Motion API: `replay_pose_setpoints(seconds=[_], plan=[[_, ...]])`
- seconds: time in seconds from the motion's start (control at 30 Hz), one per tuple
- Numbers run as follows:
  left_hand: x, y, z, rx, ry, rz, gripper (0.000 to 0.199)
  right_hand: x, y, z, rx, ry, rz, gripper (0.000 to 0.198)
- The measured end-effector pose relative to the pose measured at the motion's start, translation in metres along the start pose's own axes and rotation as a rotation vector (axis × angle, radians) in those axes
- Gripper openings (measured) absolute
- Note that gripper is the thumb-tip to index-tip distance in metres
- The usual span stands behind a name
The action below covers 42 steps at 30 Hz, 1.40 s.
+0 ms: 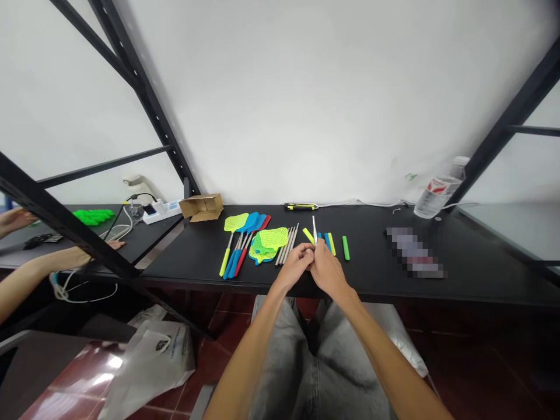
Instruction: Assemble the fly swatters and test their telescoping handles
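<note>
My right hand (pixel 328 269) is closed around a shiny metal rod (pixel 314 226) that points up and away from me. Against it, my left hand (pixel 296 266) is also closed, its fingers pinched at the rod's hidden lower end; what they hold I cannot make out. Left of the hands lie several thin metal rods (pixel 289 245) and loose mesh swatter heads, a yellow head (pixel 274 238) on top. Farther left are several fly swatters with handles, one with a yellow handle (pixel 224 262). Beyond and right of my hands are loose coloured handles, including a green handle (pixel 346 248).
A small cardboard box (pixel 202 207) and a yellow-black utility knife (pixel 301 206) lie by the wall. To the right are a water bottle (pixel 440 189) and a blurred-out flat object (pixel 413 252). Another person's arm (pixel 56 261) rests at the left desk, beyond the black frame post (pixel 87 236).
</note>
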<state>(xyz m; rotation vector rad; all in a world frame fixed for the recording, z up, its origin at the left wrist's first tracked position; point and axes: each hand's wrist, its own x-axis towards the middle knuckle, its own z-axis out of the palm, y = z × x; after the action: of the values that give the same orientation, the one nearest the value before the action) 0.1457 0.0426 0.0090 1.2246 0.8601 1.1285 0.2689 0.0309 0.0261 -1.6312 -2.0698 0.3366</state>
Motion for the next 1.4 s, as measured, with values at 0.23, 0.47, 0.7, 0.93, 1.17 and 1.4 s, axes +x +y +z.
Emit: replay_pose_setpoints(seconds=[0.23,0.47,0.7,0.93,1.17,1.4], plan=[[0.004,-0.005,-0.005,-0.103,0.059,0.01,0.039,-0.001,-0.001,-0.005,-0.026,-0.031,-0.104,0.027],[0.002,-0.001,-0.007,-0.087,-0.002,0.001,0.031,-0.003,0.001,-0.009,-0.076,-0.033,-0.099,0.034],[-0.003,0.001,-0.009,-0.134,0.041,0.065,0.031,-0.004,0.027,-0.021,0.238,-0.047,-0.082,0.048],[-0.003,0.007,-0.011,-0.279,0.292,0.22,0.036,-0.009,0.064,-0.025,0.451,0.039,-0.108,0.045],[-0.007,0.006,-0.01,-0.263,0.294,0.237,0.038,-0.006,0.071,-0.021,0.59,0.043,-0.149,0.043],[-0.011,0.006,-0.008,-0.307,0.32,0.237,0.038,-0.002,0.079,-0.015,0.616,0.059,-0.221,0.039]])
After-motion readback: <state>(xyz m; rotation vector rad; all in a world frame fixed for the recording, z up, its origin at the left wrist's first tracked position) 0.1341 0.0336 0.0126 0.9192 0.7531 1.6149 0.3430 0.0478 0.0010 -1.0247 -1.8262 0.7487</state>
